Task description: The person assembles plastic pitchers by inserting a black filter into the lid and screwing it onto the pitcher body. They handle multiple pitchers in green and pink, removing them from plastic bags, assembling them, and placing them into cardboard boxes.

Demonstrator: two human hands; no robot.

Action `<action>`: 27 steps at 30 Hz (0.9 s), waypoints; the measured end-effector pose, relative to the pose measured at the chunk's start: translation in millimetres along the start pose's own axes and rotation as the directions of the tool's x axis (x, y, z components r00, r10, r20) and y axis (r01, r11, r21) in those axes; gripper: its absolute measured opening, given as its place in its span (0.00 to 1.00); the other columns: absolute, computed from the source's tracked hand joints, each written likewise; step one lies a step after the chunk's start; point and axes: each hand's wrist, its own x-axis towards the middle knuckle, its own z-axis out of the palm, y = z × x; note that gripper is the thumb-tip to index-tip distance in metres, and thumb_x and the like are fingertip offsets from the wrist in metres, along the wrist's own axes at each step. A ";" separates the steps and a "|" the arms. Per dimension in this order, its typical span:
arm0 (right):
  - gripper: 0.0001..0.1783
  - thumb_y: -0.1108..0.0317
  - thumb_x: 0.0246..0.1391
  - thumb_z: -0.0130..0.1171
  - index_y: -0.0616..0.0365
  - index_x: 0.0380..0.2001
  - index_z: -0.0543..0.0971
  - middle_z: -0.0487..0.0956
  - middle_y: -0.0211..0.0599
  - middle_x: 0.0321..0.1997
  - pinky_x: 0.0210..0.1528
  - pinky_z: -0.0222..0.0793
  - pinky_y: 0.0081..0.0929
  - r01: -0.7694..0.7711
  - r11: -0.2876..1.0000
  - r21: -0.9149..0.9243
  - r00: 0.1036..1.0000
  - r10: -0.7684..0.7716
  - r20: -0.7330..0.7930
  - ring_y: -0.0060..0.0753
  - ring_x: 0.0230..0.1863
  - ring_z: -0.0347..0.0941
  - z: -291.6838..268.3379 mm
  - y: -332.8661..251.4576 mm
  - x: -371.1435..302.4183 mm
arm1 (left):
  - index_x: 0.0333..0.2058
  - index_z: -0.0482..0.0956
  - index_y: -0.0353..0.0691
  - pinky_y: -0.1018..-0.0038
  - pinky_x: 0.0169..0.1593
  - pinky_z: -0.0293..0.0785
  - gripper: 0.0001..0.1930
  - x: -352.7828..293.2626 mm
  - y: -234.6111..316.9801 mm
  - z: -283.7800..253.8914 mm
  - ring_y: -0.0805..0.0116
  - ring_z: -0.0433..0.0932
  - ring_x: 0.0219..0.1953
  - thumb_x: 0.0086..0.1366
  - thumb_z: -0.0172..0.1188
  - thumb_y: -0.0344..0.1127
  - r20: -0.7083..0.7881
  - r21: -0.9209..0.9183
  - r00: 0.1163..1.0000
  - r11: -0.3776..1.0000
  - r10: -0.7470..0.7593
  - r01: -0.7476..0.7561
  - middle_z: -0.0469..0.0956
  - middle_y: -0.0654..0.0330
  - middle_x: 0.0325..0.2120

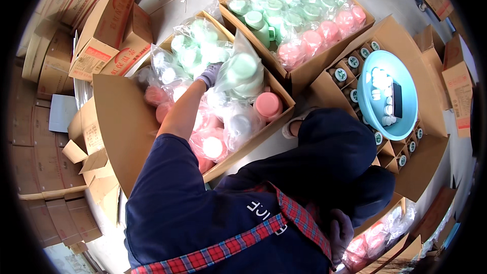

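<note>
My left hand [209,74], in a greyish-purple glove, reaches into an open cardboard box [115,106] of plastic-wrapped bottles. Its fingers are closed at the edge of a clear plastic bag [234,53] around a pale green bottle [242,67]; the fingertips are partly hidden. Around it lie more wrapped green bottles [192,53], white-topped ones and pink ones, among them a bare pink bottle [268,105] at the box's right corner. My right hand [341,231], also gloved, is low beside my bent leg; its fingers are too dark to make out.
Behind stands a second box [297,78] with rows of green and pink bottles. On the right, a light blue basin [366,89] holding white caps and a dark flat object rests on a divided carton [428,157]. Stacked cartons [48,147] line the left. Wrapped pink bottles [373,241] sit lower right.
</note>
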 end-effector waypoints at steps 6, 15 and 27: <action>0.15 0.73 0.55 0.52 0.66 0.44 0.81 0.83 0.47 0.42 0.49 0.74 0.33 -0.055 0.993 0.107 0.997 0.060 -0.043 0.42 0.43 0.80 3.3 14.6 10.6 | 0.61 0.73 0.45 0.61 0.66 0.65 0.27 31.3 -20.4 41.5 0.53 0.70 0.65 0.71 0.45 0.52 0.039 0.376 0.977 0.909 -0.212 0.182 0.71 0.49 0.63; 0.15 0.74 0.54 0.55 0.67 0.44 0.81 0.83 0.48 0.40 0.50 0.74 0.34 -0.242 0.966 0.088 0.970 0.238 0.054 0.42 0.43 0.81 0.6 -11.3 43.7 | 0.53 0.80 0.39 0.63 0.60 0.72 0.23 23.9 -131.8 97.4 0.48 0.77 0.55 0.61 0.63 0.43 -0.031 -0.264 0.946 0.916 -0.321 0.302 0.79 0.46 0.53; 0.12 0.72 0.57 0.52 0.67 0.41 0.78 0.78 0.33 0.32 0.40 0.69 0.22 -0.131 0.988 0.077 0.991 0.130 0.015 0.23 0.34 0.71 8.6 8.7 36.3 | 0.46 0.85 0.40 0.62 0.51 0.77 0.16 52.2 31.1 24.1 0.50 0.82 0.49 0.63 0.54 0.36 0.400 0.688 0.760 0.716 -0.512 0.121 0.82 0.48 0.48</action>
